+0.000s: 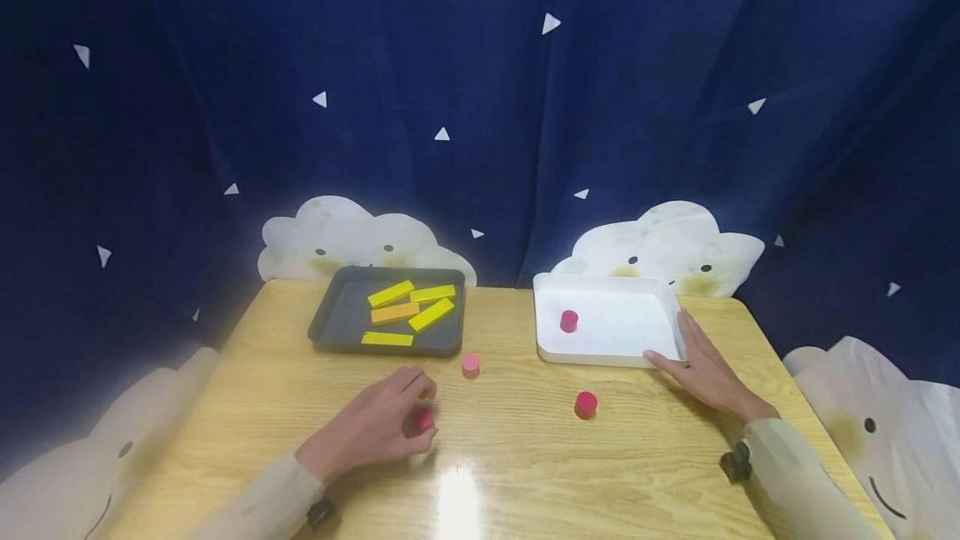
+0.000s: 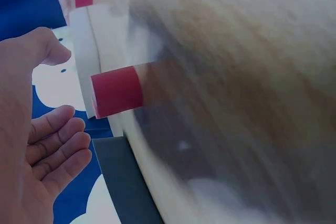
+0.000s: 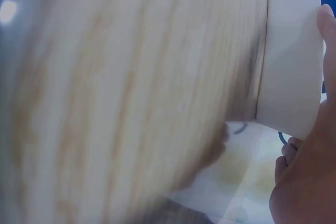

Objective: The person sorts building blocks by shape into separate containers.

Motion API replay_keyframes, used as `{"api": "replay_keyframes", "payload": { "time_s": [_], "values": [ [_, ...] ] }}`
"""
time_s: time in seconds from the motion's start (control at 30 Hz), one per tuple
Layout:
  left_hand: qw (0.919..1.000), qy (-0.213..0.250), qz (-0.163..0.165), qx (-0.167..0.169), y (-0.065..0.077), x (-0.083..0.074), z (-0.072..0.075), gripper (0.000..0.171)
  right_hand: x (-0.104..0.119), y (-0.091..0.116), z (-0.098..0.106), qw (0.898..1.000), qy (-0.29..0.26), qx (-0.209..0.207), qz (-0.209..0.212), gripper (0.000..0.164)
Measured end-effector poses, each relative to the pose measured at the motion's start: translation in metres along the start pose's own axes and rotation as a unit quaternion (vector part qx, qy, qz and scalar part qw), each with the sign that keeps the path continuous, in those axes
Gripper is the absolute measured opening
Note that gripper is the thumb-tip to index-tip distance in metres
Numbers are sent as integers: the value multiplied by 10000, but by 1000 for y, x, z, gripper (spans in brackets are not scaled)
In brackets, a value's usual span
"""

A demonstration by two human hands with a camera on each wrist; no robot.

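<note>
Fingers of the left hand [image 1: 375, 425], curved wide around, yet apart from, one red cylinder [image 2: 116, 92] standing on the surface [image 1: 517, 461]; we judge the gap leaves room for pinching. Right hand [image 1: 703, 369], fingers extended, against the near right corner of the white tray [image 1: 622, 323], we suppose to steady it.

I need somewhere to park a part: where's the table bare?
Bare table: between the dark tray and white tray, and between the sleeves. The white tray is bare right of its cylinder. Crowded: the dark tray, with five blocks, and around the left fingers, near a red cylinder and a pink one.
</note>
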State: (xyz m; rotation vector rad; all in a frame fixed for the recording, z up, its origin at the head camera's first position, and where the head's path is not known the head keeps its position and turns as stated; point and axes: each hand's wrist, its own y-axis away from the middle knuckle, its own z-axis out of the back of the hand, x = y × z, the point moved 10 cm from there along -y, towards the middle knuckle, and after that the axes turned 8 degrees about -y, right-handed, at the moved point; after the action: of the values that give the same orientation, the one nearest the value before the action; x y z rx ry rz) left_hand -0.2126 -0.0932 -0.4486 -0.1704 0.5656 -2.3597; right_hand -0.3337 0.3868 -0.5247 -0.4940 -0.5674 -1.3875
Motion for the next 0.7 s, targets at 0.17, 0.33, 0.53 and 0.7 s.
{"api": "replay_keyframes", "payload": {
  "time_s": [0.17, 0.33, 0.53, 0.7],
  "values": [
    [9994, 46, 203, 267, 8, 4, -6, 41, 1, 0, 0, 10000, 19, 12, 7, 119],
    [9973, 52, 466, 572, 12, 8, -13, 36, 1, 1, 0, 10000, -4, 27, 1, 119],
    [9939, 171, 704, 827, 16, 12, -22, 31, 2, 1, 0, 10000, -9, 32, 42, 118],
    [9953, 164, 664, 693, 16, 11, -23, 31, 2, 1, 1, 10000, 22, 8, 50, 118]
  ]
}}
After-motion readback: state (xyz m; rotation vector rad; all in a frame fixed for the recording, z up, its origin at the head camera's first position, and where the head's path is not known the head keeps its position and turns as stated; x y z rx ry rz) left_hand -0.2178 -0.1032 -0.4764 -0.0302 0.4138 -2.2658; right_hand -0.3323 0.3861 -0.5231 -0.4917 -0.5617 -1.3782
